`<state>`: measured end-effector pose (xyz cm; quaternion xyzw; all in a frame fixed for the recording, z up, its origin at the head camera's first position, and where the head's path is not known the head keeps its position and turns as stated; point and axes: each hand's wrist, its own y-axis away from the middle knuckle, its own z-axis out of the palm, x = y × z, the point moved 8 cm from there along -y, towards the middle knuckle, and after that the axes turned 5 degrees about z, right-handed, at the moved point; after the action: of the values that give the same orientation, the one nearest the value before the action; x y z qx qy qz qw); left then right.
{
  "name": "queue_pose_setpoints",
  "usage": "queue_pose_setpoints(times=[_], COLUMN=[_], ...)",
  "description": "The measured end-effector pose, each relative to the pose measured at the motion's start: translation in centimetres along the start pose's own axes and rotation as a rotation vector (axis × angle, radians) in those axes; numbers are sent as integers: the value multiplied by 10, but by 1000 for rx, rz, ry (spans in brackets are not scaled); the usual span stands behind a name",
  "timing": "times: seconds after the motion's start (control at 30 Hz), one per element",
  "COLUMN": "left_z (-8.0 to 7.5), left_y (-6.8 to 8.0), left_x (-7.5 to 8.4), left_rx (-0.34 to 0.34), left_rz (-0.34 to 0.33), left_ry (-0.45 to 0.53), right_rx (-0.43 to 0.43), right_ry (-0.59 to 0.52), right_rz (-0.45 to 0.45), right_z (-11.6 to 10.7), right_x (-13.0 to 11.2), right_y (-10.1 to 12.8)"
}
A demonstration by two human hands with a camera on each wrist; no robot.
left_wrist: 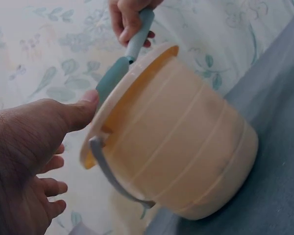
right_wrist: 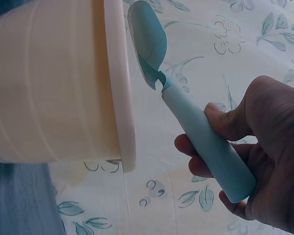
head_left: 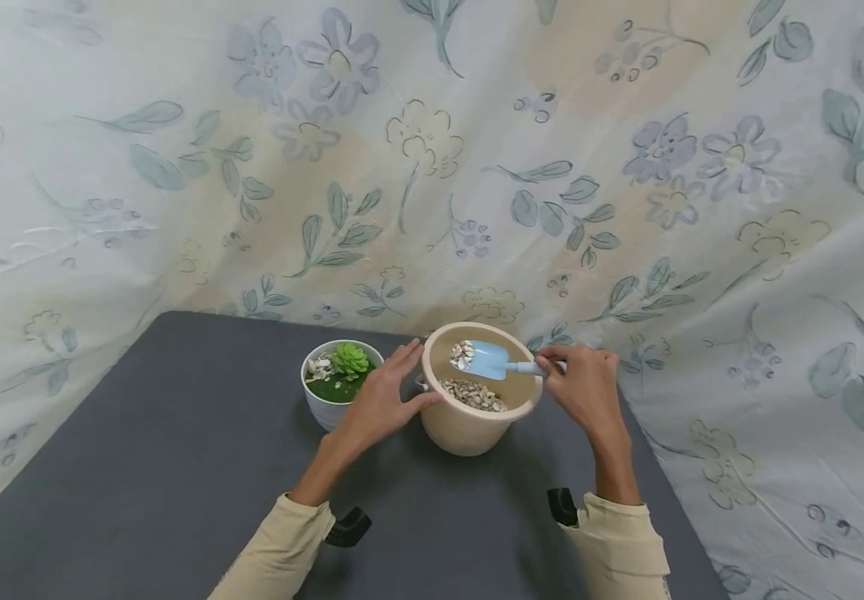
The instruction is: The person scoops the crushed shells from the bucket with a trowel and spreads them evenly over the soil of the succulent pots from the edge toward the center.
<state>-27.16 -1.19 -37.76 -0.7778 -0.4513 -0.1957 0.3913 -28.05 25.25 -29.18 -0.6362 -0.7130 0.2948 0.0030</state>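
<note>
A cream bucket stands upright on the dark table, with small pebbles in its bottom. Over its opening, my right hand grips the handle of a light-blue trowel between thumb and fingers. A little heap of pebbles lies on the blade's tip. Beside the bucket's left rim is my left hand, its thumb and fingers spread and nothing held in them. In the left wrist view its thumb reaches the rim, close to the bucket's grey handle. The right wrist view shows the trowel's handle slanting across my fingers.
To the left of the bucket stands a white pot with a green succulent, moss and pale stones. The dark table ends at a floral cloth hanging behind and to the right.
</note>
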Motion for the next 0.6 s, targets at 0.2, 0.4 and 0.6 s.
queue_pose_setpoints(times=[0.2, 0.4, 0.6], left_z=[-12, -23, -29], left_y=[4, 9, 13], left_x=[-4, -8, -12], left_rx=[3, 20, 27], left_rz=[-21, -21, -21], left_ry=[-14, -32, -38], right_rx=[12, 21, 8], right_ry=[-10, -46, -75], right_rz=[-35, -69, -75], right_z=[1, 4, 9], right_x=[-9, -23, -31], right_y=[-1, -1, -2])
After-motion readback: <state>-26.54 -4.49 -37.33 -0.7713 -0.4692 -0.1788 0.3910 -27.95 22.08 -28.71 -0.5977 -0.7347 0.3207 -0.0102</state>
